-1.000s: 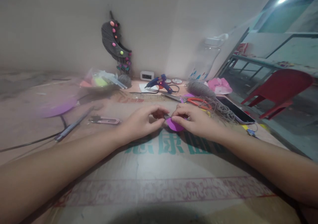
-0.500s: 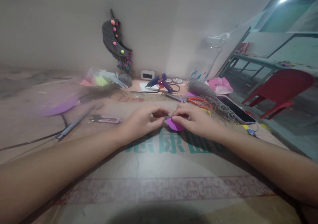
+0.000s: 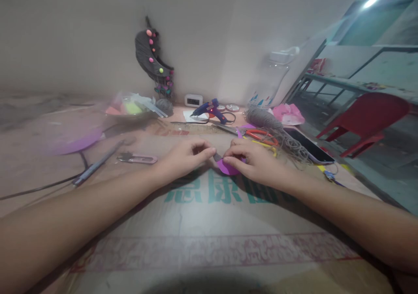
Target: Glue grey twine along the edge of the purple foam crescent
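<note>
My right hand (image 3: 257, 160) pinches a small rounded purple paper piece (image 3: 227, 168) between thumb and fingers, just above the cardboard. A short grey strip (image 3: 217, 157), perhaps wound yarn, lies along its left edge. My left hand (image 3: 187, 158) is beside that strip, its thumb and forefinger closed together at the tips. Whatever they pinch is too small to make out. Behind the right hand lie orange-handled scissors (image 3: 261, 135) and a skein of grey yarn (image 3: 263, 115) with loose strands.
A blue glue gun (image 3: 212, 109) rests near the white clock (image 3: 193, 100). At left are a pink cutter (image 3: 139, 158), a grey stick (image 3: 98, 163) and a bowl (image 3: 130, 115) of craft bits. A phone (image 3: 308, 145) lies right, before a clear jug (image 3: 269, 78). A decorated grey crescent (image 3: 150, 55) hangs behind.
The left thumb has straightened and its tip moved slightly up, baring more of the grey strip. The right hand still holds the purple piece, shifted slightly left. The view has tilted a little.
</note>
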Motion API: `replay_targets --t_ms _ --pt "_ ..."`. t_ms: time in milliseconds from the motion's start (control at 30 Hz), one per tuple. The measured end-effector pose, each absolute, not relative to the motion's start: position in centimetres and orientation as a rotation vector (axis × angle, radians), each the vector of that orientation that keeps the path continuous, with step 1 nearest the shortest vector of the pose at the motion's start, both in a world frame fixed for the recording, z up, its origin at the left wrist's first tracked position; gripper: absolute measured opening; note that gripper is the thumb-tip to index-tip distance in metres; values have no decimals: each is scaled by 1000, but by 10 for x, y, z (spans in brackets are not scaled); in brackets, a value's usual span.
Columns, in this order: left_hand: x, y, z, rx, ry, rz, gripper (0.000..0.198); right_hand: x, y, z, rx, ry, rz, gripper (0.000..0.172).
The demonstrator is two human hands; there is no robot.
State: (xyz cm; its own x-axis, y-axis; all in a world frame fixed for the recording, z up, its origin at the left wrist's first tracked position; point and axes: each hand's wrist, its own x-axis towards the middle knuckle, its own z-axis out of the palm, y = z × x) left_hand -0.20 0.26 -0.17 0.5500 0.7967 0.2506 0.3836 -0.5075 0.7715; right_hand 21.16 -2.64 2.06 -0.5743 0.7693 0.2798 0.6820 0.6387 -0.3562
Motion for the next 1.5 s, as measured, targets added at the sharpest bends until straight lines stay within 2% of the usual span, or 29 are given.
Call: replay_targets --t_ms 333,667,933,1133,1233,1367,1500 --pt "-3 4 -4 1996 871 749 34 221 -15 42 -1279 -2398 431 17" --pt "-3 8 -7 1885 772 715 33 268 14 69 -1568 -2297 336 22" --pt "-4 7 -8 1858 728 678 29 265 21 60 -1711 -2035 314 25" --pt "-2 8 -6 1843 756 706 29 253 10 53 -1368 -2275 324 28" --pt "-2 8 -6 1866 780 753 29 238 -2 42 -1202 -2200 618 36" --pt "-2 10 -8 1870 774 787 32 214 -13 14 -1063 -1829 1152 37" --pt "-3 11 -11 1860 780 818 30 203 -13 -8 -1049 -1584 1330 32"
